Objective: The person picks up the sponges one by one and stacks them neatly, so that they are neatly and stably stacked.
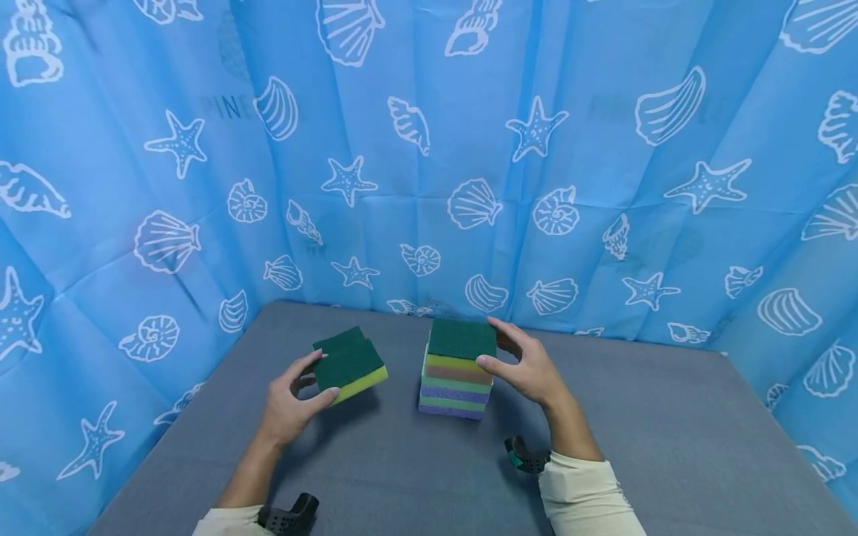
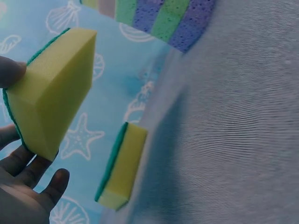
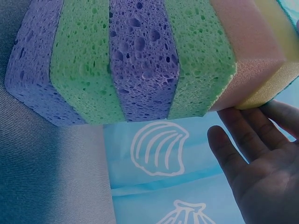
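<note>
My left hand (image 1: pixel 293 400) holds a yellow sponge (image 1: pixel 362 384) with a dark green scouring face up, raised above the table, its thumb on the front edge and fingers behind. A second yellow-and-green sponge (image 2: pixel 124 168) rests on the table beyond it, mostly hidden in the head view. To the right stands a sponge stack (image 1: pixel 456 391): purple and light green layers alternate at the bottom, then a pink sponge (image 3: pixel 252 56). Topmost is a yellow sponge (image 1: pixel 462 339) with its green face up. My right hand (image 1: pixel 529 370) grips this top sponge at its right end, thumb in front, fingers behind.
Grey cloth covers the table (image 1: pixel 670 447). A blue curtain (image 1: pixel 429 149) printed with white shells and starfish hangs along the back and both sides. Each wrist wears a black band device (image 1: pixel 526 455).
</note>
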`<state>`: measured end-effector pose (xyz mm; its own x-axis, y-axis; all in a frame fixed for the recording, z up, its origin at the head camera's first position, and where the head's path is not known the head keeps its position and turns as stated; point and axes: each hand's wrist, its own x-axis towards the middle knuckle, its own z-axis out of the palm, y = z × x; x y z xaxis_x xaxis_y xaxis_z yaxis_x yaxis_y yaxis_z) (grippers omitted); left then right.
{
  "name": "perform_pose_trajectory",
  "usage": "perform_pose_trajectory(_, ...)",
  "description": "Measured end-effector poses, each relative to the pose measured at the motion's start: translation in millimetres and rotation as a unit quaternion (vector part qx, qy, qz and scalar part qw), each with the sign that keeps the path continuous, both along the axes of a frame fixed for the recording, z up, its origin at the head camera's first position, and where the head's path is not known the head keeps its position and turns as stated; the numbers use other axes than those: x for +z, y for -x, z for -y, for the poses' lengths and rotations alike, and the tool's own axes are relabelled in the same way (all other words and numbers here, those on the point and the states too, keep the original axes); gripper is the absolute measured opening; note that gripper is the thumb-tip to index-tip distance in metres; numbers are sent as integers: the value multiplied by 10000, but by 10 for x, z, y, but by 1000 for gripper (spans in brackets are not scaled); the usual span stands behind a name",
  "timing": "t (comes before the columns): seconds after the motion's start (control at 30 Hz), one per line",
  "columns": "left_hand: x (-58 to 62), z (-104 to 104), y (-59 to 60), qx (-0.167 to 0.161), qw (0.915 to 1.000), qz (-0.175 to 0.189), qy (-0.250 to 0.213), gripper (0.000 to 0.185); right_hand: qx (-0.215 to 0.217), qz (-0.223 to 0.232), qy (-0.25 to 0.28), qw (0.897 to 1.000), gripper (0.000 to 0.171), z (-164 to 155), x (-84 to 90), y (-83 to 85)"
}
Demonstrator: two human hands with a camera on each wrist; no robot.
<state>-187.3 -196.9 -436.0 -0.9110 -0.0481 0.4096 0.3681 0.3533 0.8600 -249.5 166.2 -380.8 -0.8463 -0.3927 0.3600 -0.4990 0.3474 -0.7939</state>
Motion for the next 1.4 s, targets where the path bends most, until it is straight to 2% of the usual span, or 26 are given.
perform_pose_trajectory(0.13, 73, 9, -11, -84, 9996, -265, -8, 58, -4, -4, 4, 10000, 63, -1, 5, -5)
perform_pose_trajectory(0.2, 176, -23, -54, -96, 9997, -245, 21, 58, 14, -15, 13, 10000, 63, -4, -1, -1)
perform_pose_trajectory(0.53, 298, -73, -20, -316, 9979, -565, 56, 59, 22, -4, 16, 10000, 63, -14, 7, -3)
perform_pose_trajectory(0.7, 408, -138, -13, -353, 9977, -570, 116, 60, 15, 21, -47, 10000, 64, -16, -5, 2)
perform_pose_trajectory(0.9, 555, -227, 39, -447, 9968, -641, 164, 59, -99, 21, -58, 9999, 67, -74, -239, 189)
perform_pose_trajectory(1.17, 414, -191, 251, -778, 9940, -766, -77, 63, -88, -61, -44, 9999, 68, -116, -318, 253)
perform_pose_trajectory(1.4, 444, -236, 332, -1036, 9900, -948, -143, 63, -93, -99, -56, 9999, 69, -111, -318, 246)
